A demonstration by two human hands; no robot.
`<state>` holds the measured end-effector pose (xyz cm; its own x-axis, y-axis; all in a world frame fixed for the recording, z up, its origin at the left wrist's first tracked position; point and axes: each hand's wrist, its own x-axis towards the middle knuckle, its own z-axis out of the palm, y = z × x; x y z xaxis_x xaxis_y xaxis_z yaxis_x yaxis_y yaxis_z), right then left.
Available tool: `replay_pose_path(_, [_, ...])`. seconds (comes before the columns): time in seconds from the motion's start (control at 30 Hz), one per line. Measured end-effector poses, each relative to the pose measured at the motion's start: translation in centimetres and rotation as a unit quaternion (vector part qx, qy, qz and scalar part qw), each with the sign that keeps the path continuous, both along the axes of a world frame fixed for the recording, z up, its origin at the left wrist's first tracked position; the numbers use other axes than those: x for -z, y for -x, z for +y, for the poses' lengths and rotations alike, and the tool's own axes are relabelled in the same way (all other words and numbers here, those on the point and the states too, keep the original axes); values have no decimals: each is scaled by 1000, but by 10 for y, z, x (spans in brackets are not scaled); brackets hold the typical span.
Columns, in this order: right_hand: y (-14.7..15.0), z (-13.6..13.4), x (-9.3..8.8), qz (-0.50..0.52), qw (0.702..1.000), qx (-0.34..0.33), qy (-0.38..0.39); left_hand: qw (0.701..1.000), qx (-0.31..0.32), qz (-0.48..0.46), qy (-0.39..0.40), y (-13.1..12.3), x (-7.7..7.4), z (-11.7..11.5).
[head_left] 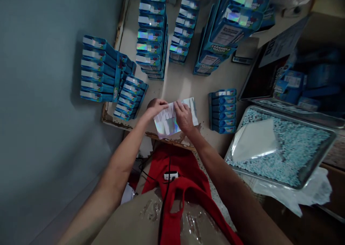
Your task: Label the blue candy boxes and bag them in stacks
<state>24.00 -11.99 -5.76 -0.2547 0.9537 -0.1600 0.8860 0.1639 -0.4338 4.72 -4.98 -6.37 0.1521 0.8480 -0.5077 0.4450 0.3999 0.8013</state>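
Note:
A flat, unfolded shiny carton blank (pixel 169 122) with a rainbow sheen and white flaps lies at the near edge of the table (pixel 185 83). My left hand (pixel 156 106) pinches its upper left edge with closed fingers. My right hand (pixel 184 116) rests on top of the blank, fingers curled and pressing on it. Both forearms reach in from below.
Stacks of blue boxes stand around: left (pixel 98 69), near left (pixel 130 97), back centre (pixel 151 33), back (pixel 184 31), back right (pixel 231 26) and right (pixel 223 110). A metal tray (pixel 280 144) of small pale blue pieces with a white sheet sits at the right. A grey wall is left.

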Motion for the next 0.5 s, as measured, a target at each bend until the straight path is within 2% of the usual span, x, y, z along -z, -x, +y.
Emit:
replay_pose_path(0.13, [-9, -26, -5, 7, 1000, -7, 13, 1000, 8, 20, 21, 7, 5, 1])
replay_pose_path(0.23, [-18, -42, -22, 11, 999, 29, 29, 997, 14, 67, 22, 10, 4, 5])
replay_pose_path(0.33, [-29, -52, -50, 64, 985, 152, 58, 982, 34, 174, -62, 4, -8, 3])
replay_pose_path(0.4, [-39, -54, -72, 135, 952, 258, 94, 962, 26, 221, -160, -7, -19, -4])
replay_pose_path(0.47, [-52, -53, -93, 196, 915, 332, 121, 963, -4, 177, -203, -25, -31, -13])
replay_pose_path(0.5, [-60, -52, -102, 211, 903, 352, 127, 976, -17, 117, -183, -36, -35, -19])
